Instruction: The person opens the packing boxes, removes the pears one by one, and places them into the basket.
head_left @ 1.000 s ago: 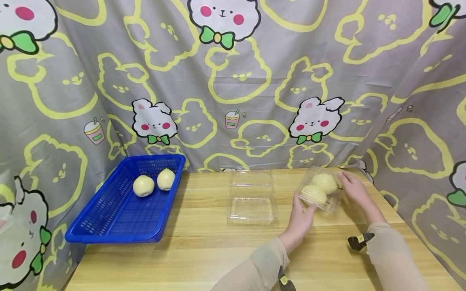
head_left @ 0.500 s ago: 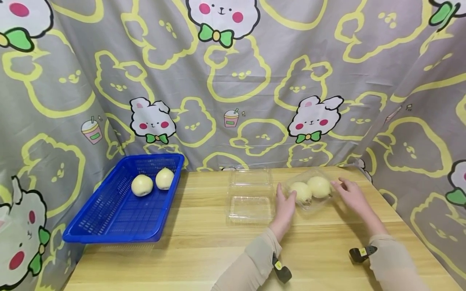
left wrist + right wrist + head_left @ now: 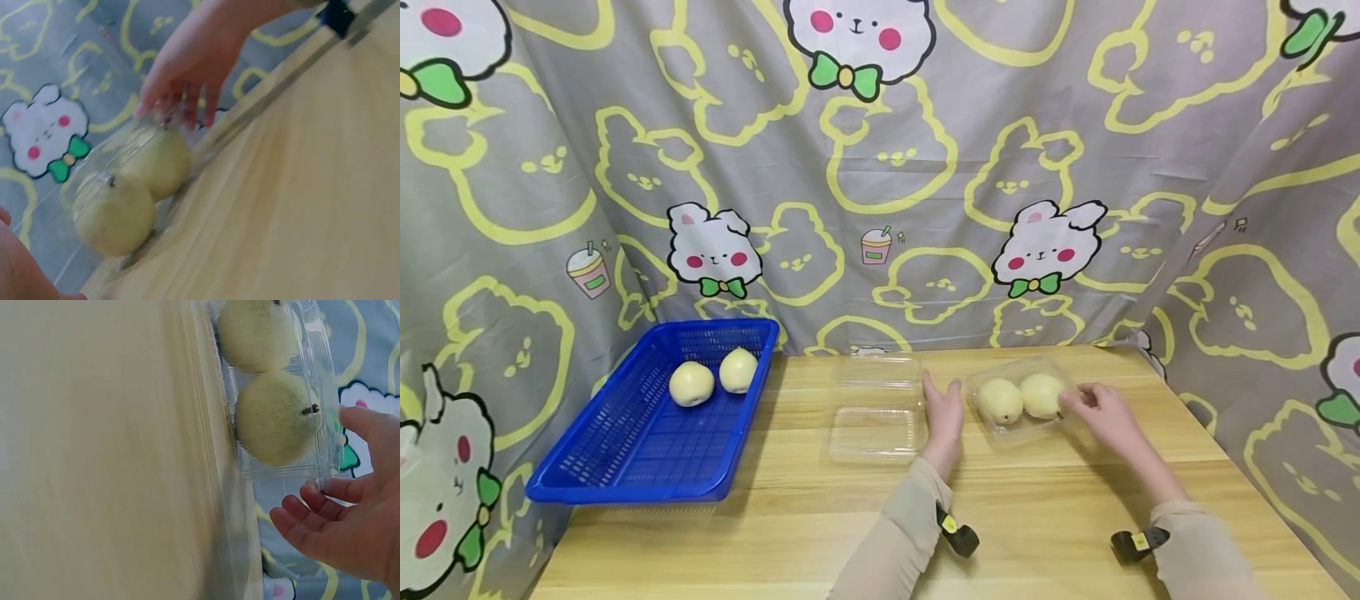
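In the head view a clear plastic clamshell box [image 3: 1021, 429] with two pale yellow pears, the left pear [image 3: 1000, 402] and the right pear [image 3: 1042, 396], lies on the table, its lid down. My right hand [image 3: 1105, 414] pinches the box's right end between thumb and fingers; the right wrist view has the thumb [image 3: 359, 419] at the lid edge. To the left, an unfolded clear clamshell [image 3: 876, 433] holds nothing. My left hand [image 3: 945, 417], fingers extended, touches its right side, apart from the pear box. The left wrist view is blurred.
A blue plastic basket [image 3: 632, 492] with two more pears, one near its middle [image 3: 692, 384] and one by its right wall [image 3: 737, 371], stands at the left of the wooden table [image 3: 790, 542]. A patterned curtain [image 3: 880, 292] closes off the back and sides.
The pear box has moved left and turned, and the right hand with it. My left hand has let go of it and moved left; the unfolded clamshell has slid left.
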`<state>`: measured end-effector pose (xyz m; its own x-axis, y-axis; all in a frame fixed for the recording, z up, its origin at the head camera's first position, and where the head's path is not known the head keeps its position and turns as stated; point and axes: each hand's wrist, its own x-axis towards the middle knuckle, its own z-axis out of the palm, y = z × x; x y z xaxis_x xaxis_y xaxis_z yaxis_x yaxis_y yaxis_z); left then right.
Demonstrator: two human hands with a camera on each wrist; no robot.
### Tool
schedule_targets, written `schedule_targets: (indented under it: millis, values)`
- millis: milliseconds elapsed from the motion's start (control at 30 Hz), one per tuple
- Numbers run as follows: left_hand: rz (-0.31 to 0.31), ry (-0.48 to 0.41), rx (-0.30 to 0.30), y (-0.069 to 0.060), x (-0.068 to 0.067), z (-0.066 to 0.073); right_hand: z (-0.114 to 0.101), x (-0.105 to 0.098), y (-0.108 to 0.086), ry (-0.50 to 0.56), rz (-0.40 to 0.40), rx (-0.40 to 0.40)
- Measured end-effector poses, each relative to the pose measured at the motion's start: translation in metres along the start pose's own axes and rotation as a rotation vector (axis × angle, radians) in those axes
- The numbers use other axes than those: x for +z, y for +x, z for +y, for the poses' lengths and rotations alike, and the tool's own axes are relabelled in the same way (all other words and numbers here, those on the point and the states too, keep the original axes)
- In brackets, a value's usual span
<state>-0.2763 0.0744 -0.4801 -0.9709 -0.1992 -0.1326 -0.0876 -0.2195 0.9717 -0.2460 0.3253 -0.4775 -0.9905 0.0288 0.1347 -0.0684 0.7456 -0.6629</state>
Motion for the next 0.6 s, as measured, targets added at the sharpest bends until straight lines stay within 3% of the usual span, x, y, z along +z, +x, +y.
schedule_targets:
  millis: [200, 600]
  values:
    - [0.040, -0.027, 0.021, 0.017, -0.023, 0.008, -0.013, 0.010, -0.003, -0.022, 0.010, -0.013]
    - [0.067, -0.039, 0.026, 0.035, -0.065, 0.020, -0.037, 0.028, -0.009, -0.034, 0.007, -0.050]
